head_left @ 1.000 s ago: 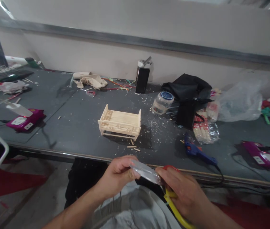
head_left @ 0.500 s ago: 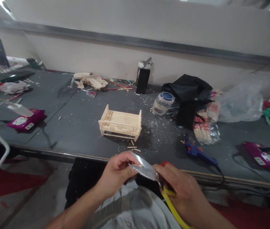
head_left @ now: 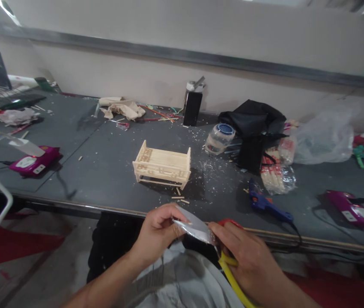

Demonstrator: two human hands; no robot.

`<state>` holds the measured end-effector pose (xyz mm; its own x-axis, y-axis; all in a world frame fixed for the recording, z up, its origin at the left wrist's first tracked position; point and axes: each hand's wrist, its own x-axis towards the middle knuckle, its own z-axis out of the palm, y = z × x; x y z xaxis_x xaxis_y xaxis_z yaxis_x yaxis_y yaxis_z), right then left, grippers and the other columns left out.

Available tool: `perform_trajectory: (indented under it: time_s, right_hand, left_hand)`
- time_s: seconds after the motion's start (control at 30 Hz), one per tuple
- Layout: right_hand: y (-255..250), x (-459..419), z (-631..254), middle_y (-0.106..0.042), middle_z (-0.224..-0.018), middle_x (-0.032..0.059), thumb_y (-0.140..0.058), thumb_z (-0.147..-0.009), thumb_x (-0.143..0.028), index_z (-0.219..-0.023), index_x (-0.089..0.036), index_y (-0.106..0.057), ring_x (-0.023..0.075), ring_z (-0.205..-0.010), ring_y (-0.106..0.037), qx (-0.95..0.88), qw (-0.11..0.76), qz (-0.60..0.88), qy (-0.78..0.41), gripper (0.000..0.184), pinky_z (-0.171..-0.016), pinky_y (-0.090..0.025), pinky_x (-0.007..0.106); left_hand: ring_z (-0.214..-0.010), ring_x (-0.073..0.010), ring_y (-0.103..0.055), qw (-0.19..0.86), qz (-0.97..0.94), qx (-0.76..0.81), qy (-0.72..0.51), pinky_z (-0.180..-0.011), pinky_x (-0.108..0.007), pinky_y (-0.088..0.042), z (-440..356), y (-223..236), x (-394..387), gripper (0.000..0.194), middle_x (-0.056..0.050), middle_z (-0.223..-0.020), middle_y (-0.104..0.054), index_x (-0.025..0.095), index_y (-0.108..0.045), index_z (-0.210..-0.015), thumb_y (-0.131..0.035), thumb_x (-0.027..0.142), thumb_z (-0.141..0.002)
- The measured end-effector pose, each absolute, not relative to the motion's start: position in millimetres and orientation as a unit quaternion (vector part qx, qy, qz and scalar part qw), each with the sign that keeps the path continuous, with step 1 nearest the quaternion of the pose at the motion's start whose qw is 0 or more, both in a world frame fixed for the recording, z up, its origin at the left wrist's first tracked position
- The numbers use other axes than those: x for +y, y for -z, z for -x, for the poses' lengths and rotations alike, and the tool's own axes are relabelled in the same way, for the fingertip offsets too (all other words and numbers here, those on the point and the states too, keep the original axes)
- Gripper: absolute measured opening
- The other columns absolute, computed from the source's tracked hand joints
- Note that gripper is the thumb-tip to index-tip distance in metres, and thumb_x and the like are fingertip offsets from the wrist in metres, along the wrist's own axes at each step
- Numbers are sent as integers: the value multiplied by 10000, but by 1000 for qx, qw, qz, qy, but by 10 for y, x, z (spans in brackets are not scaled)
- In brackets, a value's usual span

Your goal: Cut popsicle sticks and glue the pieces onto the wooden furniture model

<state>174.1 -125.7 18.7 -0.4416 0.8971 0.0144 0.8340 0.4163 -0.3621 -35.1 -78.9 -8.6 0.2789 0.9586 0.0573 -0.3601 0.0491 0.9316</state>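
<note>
At the table's front edge, my right hand is wrapped round a pair of scissors with one red and one yellow handle. The wide silver blades point left, close to the fingertips of my left hand. Those fingers are pinched together, and what they hold is hidden by the blades and fingers. Beyond my hands, a small bed-like frame of pale wooden sticks stands upright on the table. Several short cut stick pieces lie between it and my hands.
A blue glue gun lies right, near a bag of sticks, a clear jar and a black bag. A phone leans on a bottle at the back. Purple power sockets sit at both sides. Crumbs litter the grey table.
The scissor blades have closed together near my left fingertips, and the red handle shows more above my right hand. The wooden frame has not moved.
</note>
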Motion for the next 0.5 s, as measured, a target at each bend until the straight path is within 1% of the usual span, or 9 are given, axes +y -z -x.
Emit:
perform_trajectory:
  time_s: [0.1,0.23,0.3,0.4,0.47,0.5]
  right_hand:
    - [-200,-1252,-1737,-626,-821,38,-490,-686,-60,-1091,-211,-571,171,-722,-611,-836,90,521,-149,439,-642,-487,263]
    - [-132,-1280,-1749,-671,-860,51,-468,-657,-53,-1139,-204,-571,175,-736,-646,-837,92,525,-128,515,-654,-512,262]
    - [-58,-1328,-1804,-694,-901,50,-463,-688,-75,-1165,-213,-563,179,-767,-666,-832,99,529,-134,507,-667,-527,263]
    - [73,-1394,-1991,-715,-975,50,-471,-776,-153,-1182,-229,-558,182,-845,-689,-806,136,566,-110,422,-718,-544,258]
    - [158,-1389,-2156,-717,-1019,68,-481,-830,-242,-1194,-220,-555,199,-865,-699,-761,158,627,-50,372,-742,-552,278]
    - [197,-1367,-2231,-720,-1010,77,-486,-844,-290,-1207,-209,-552,211,-839,-706,-735,155,660,-26,378,-732,-558,296]
  left_hand:
    - [-656,-114,-565,646,-472,316,-509,-598,-204,-429,351,100,-797,123,-22,-703,-628,153,-707,-697,-771,257,-710]
    - [-657,-113,-554,653,-466,332,-497,-605,-207,-432,315,115,-818,152,-14,-702,-613,148,-692,-709,-759,283,-721]
    - [-663,-116,-550,658,-473,340,-478,-617,-216,-442,312,122,-831,165,-11,-701,-603,145,-680,-720,-738,297,-740]
    - [-654,-116,-547,637,-519,360,-442,-597,-215,-442,404,145,-845,180,-18,-711,-610,147,-663,-747,-680,321,-790]
    - [-610,-104,-532,585,-556,405,-430,-557,-204,-425,541,162,-830,175,-14,-697,-617,160,-659,-820,-598,320,-856]
    - [-596,-100,-525,548,-565,432,-440,-553,-203,-424,623,167,-808,164,-6,-691,-615,171,-655,-880,-564,308,-879]
